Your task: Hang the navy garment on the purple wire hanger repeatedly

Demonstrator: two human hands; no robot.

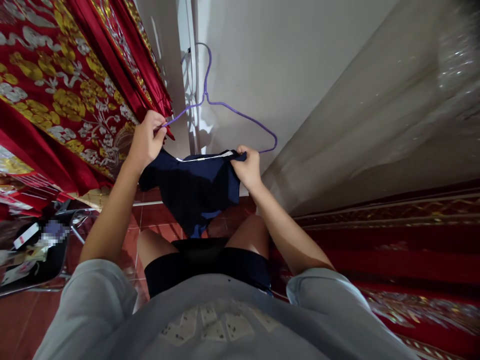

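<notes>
A purple wire hanger (240, 113) is held up in front of a pale wall, its hook at the top. My left hand (150, 136) pinches the hanger's left arm near its end. Below the hanger hangs a dark navy garment (198, 185), with a white strip along its upper edge. My right hand (248, 165) grips the garment's upper right edge, close under the hanger's right end, which stays outside the cloth. The garment's left part hangs just beneath my left hand; whether those fingers also hold cloth is hidden.
Red cloth with gold and silver embroidery (75, 95) hangs at the left. A black chair (56, 260) with several small things on it stands at lower left. Plastic-like sheeting (375, 130) covers the right side, above more red cloth (393, 255). The floor is red tile (157, 215).
</notes>
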